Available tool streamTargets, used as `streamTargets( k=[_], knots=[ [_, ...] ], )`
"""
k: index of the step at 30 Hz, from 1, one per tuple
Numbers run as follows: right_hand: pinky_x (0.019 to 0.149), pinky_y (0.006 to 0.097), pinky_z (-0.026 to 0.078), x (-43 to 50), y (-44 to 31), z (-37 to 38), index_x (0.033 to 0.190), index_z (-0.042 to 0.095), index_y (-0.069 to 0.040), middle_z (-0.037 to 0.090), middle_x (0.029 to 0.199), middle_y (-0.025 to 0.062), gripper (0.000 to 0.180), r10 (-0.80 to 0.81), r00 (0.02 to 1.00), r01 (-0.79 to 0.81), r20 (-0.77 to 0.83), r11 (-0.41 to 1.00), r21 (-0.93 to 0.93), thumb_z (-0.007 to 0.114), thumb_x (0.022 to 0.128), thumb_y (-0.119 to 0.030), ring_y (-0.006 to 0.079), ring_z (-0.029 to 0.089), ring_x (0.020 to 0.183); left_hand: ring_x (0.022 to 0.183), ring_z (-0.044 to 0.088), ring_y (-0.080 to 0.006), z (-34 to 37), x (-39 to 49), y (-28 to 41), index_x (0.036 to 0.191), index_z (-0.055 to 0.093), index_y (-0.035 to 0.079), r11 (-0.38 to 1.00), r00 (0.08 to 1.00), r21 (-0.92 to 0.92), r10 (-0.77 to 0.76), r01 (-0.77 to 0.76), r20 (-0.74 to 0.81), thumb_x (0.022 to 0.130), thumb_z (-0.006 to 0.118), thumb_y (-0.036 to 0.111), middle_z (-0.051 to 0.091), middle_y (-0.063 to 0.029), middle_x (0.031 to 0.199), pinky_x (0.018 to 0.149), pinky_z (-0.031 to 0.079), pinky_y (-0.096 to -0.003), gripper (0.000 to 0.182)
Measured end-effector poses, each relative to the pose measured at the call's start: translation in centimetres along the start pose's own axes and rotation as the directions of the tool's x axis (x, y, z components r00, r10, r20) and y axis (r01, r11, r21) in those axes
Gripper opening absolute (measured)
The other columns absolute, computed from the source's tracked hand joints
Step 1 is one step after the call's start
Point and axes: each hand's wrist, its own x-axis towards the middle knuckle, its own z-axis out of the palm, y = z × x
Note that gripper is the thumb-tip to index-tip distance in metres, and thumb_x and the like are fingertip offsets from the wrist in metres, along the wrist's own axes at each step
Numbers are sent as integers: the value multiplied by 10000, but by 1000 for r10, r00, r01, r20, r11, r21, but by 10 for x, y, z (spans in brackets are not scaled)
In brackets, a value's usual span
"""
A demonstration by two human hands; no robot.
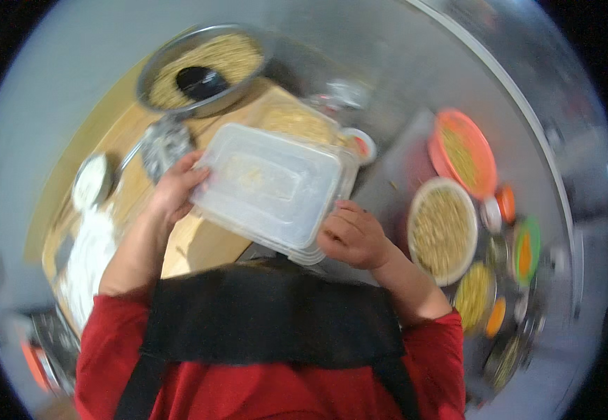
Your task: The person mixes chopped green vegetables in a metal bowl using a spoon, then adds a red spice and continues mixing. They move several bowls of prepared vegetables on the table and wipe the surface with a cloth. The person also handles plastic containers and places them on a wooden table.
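Note:
A translucent rectangular plastic lid [278, 181], or a shallow tub, is tilted in front of my chest. My left hand [178, 186] grips its left edge, thumb on top. At the opposite near corner, my right hand [354, 236] has its fingers curled around the rim. Just beyond the plastic lies a clear container of yellowish food [296, 123], partly hidden by it. Left of my left hand are a crumpled plastic bag [165, 147] and a metal bowl of white powder [91, 181]. White flour-like powder [89, 257] is spread on the wooden board [131, 128].
A large metal bowl [144, 86] holds yellowish shreds and a black bowl [201, 83]. To the right stand a pink basin [490, 157], a white basin [413, 231], a yellow-filled bowl [474, 296], a green dish [534, 236] and small jars. A white round lid [365, 144] sits beyond the plastic.

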Motion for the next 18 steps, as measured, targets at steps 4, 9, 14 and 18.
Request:
streamTargets(
  k=[4, 9, 14, 18],
  knots=[
    [836, 378, 433, -15, -62, -47, 837, 502, -93, 481, 861, 50, 156, 93, 996, -94, -13, 987, -129, 549, 691, -118, 198, 493, 824, 844, 518, -131, 33, -11, -8, 1184, 431, 7, 853, 977, 493, 83, -171, 195, 830, 520, 131, 552, -72, 960, 724, 426, -249, 385],
    [846, 378, 429, -38, -136, -109, 845, 516, -85, 478, 871, 47, 148, 162, 984, -175, -69, 935, -309, 547, 707, -126, 203, 480, 835, 990, 487, -186, 84, -38, -4, 1134, 487, 27, 491, 894, 751, 172, -441, 413, 784, 543, 107, 489, -117, 1142, 799, 399, -265, 363],
    [859, 382, 425, -95, -218, -182, 831, 509, -67, 471, 859, 51, 140, 250, 961, -275, -119, 821, -501, 534, 713, -138, 210, 475, 836, 1129, 405, -246, 187, -70, -34, 1217, 417, 57, 796, 724, 327, 192, -510, 662, 740, 580, 132, 366, -123, 1280, 896, 362, -312, 509],
    [853, 393, 428, -146, -282, -231, 831, 508, -74, 474, 876, 65, 141, 324, 928, -363, -184, 677, -640, 541, 706, -129, 219, 480, 836, 1105, 438, -248, 274, -101, -59, 1297, 294, 51, 969, 537, 231, -241, 87, 808, 726, 618, 193, 401, -122, 1251, 906, 382, -341, 672]
  ],
)
